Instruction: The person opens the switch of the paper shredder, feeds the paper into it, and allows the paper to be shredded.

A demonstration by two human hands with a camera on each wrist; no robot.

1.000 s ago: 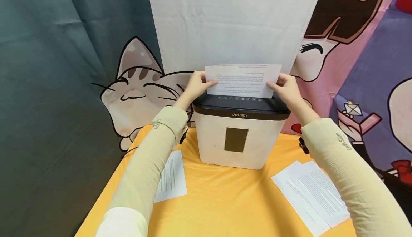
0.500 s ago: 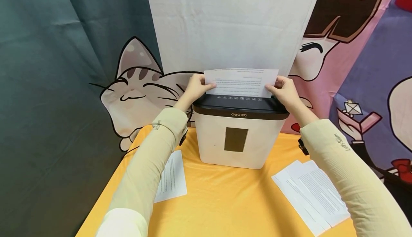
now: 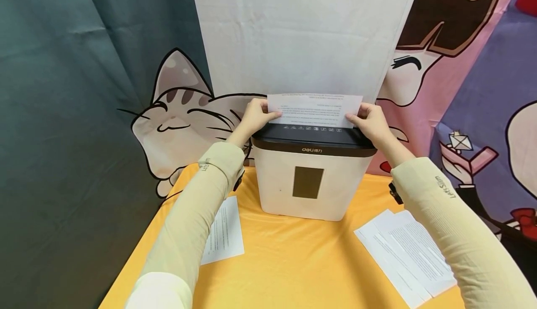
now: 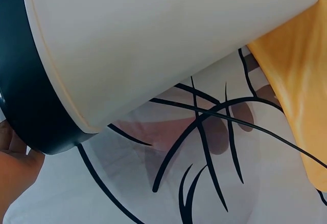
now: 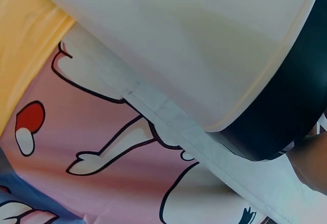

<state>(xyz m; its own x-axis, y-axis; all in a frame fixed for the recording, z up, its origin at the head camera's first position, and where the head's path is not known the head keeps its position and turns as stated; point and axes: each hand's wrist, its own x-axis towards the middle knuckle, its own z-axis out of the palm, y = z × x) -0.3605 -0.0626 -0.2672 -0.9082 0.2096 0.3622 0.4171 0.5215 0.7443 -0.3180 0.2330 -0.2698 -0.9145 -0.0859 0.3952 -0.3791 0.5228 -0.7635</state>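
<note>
A printed sheet of paper (image 3: 314, 109) stands upright at the top of a white paper shredder (image 3: 277, 178) with a black lid (image 3: 312, 136); its lower edge is hidden in the lid's slot. My left hand (image 3: 254, 117) pinches the sheet's left edge, thumb in front. On the opposite edge my right hand (image 3: 372, 120) does the same, close above the lid. In the left wrist view part of the left hand (image 4: 19, 165) shows beside the black lid. The right wrist view catches a bit of the right hand (image 5: 310, 162) by the lid's other end.
One printed sheet (image 3: 224, 232) lies on the yellow tablecloth (image 3: 289, 262) at the left, partly under my left sleeve. Several overlapping printed sheets (image 3: 404, 253) lie at the right beside my right sleeve. A cartoon-printed curtain (image 3: 302, 34) hangs close behind the shredder.
The sheet has sunk lower at the shredder's slot, so less of it shows above the lid. Both hands have come down slightly with it, still pinching its edges.
</note>
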